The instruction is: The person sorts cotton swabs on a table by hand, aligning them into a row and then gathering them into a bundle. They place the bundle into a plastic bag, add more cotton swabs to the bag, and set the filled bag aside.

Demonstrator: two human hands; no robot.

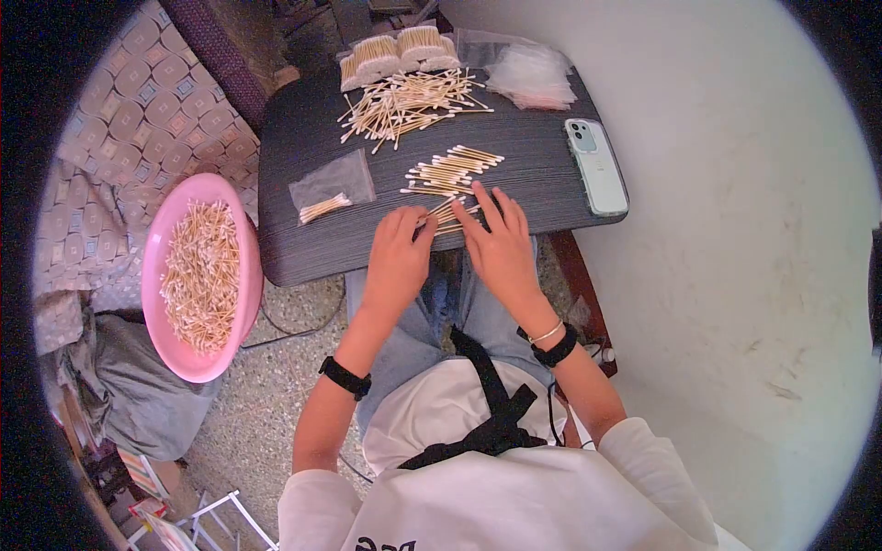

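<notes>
At the near edge of the dark table, my left hand has its fingers bent together around the ends of a few cotton swabs. My right hand lies across from it with the fingers stretched and apart, the fingertips touching the same swabs. Just beyond both hands is a loose row of cotton swabs. To the left, a small clear bag lies flat with several swabs inside. The fingertips of my left hand are partly hidden.
Farther back on the table are a loose swab heap, packed swab bags and a stack of clear bags. A phone lies at the right edge. A pink basin full of swabs stands left; a wall is right.
</notes>
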